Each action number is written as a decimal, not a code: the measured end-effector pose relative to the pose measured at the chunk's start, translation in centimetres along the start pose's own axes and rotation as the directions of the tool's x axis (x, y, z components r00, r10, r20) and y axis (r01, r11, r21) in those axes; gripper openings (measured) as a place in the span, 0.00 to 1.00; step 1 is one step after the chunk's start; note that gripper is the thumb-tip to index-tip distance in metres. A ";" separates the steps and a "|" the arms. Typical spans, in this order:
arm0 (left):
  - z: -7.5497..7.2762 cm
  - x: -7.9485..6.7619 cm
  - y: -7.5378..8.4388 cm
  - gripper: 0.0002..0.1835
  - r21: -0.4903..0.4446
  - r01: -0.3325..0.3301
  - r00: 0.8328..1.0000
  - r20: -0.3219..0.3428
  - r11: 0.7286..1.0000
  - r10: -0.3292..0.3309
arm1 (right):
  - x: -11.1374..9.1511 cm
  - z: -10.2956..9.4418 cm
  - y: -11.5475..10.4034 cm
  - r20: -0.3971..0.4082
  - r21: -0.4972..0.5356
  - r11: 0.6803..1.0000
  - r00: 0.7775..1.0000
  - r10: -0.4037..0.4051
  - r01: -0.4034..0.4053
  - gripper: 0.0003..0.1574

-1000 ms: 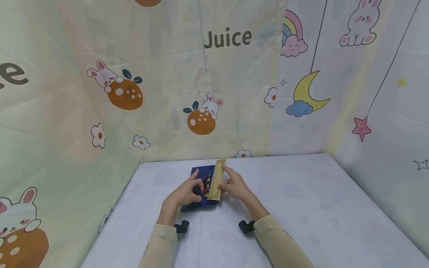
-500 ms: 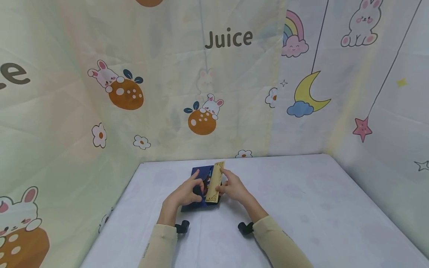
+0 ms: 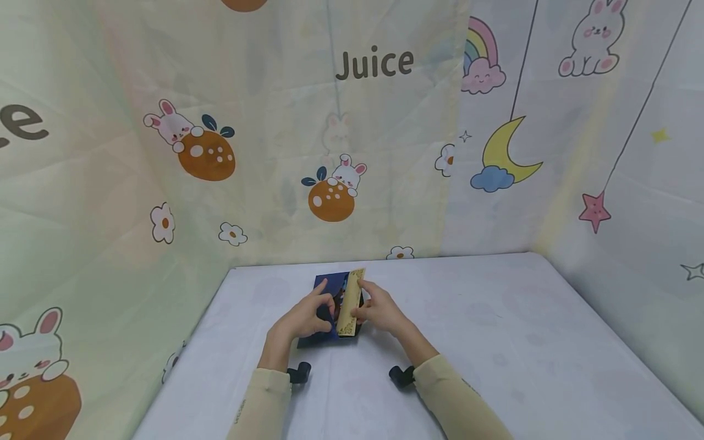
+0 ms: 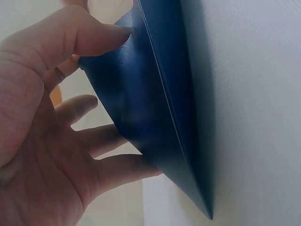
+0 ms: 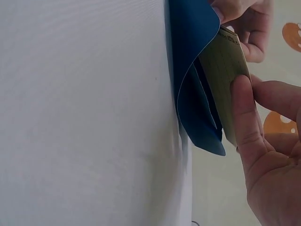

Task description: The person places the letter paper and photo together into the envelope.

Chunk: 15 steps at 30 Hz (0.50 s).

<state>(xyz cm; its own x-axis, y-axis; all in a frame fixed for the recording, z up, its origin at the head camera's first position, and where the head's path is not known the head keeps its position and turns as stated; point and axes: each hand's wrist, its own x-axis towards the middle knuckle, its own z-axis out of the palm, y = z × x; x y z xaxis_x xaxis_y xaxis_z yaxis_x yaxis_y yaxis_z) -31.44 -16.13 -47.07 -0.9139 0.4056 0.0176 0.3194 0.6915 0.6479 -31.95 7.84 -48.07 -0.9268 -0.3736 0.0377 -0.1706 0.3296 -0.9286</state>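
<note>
A dark blue paper envelope [image 3: 324, 281] lies toward the back of the white table, with a coloured picture partly showing on it. My left hand [image 3: 299, 319] pinches its raised blue edge between thumb and index finger; the other fingers spread behind the paper in the left wrist view. A long cream-gold card [image 3: 348, 311], with ornate brown pattern at its ends, stands tilted over the right part of the envelope. Thumb and fingers of my right hand [image 3: 385, 311] pinch the card's right side. In the right wrist view, the card's [image 5: 223, 70] lower edge sits inside the bent blue flap [image 5: 197, 42].
White cloth covers the table [image 3: 467, 342], and printed curtains [image 3: 275, 122] hang close behind and at both sides. A black camera mount [image 3: 299, 373] sits on the left wrist, another [image 3: 403, 377] on the right.
The right hand has shifted slightly left, carrying the gold card left and a little toward me over the envelope. The left hand stays in place.
</note>
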 end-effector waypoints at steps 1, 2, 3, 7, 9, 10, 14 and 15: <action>0.0 0.0 0.0 0.17 0.000 0.000 1.000 0.000 1.000 0.000 | 0.0 0.0 0.0 0.001 0.001 1.000 1.000 -0.001 0.001 0.56; 0.0 0.0 0.0 0.17 -0.001 0.002 1.000 -0.001 1.000 -0.002 | 0.0 0.0 0.0 0.002 0.002 1.000 1.000 -0.002 0.002 0.56; 0.0 0.0 0.0 0.17 -0.001 0.003 1.000 0.000 1.000 -0.003 | 0.0 0.1 0.0 0.005 0.002 1.000 1.000 -0.003 0.003 0.56; 0.1 0.0 -0.1 0.18 -0.004 0.011 1.000 0.000 1.000 -0.011 | 0.1 0.2 0.2 0.014 0.001 1.000 1.000 -0.007 0.007 0.56; 0.1 0.0 -0.1 0.18 -0.003 0.010 1.000 0.000 1.000 -0.010 | 0.0 0.2 0.2 0.020 -0.005 1.000 1.000 -0.007 0.007 0.55; 0.1 0.0 -0.1 0.18 -0.003 0.009 1.000 -0.001 1.000 -0.009 | 0.0 0.2 0.2 0.022 -0.008 1.000 1.000 -0.005 0.005 0.55; 0.1 -0.1 -0.1 0.17 -0.001 0.006 1.000 -0.002 1.000 -0.006 | 0.0 0.3 0.0 0.028 -0.022 1.000 1.000 -0.002 0.002 0.55; 0.1 -0.1 0.0 0.17 -0.001 0.007 1.000 -0.001 1.000 -0.007 | 0.0 0.3 0.0 0.029 -0.027 1.000 1.000 -0.003 0.004 0.55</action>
<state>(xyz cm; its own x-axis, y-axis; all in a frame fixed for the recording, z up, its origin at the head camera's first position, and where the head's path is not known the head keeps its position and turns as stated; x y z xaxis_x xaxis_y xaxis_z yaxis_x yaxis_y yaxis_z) -31.37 -16.16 -47.15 -0.9162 0.4004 0.0139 0.3129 0.6936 0.6488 -31.84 7.55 -48.21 -0.9161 -0.3998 0.0297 -0.1832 0.3516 -0.9181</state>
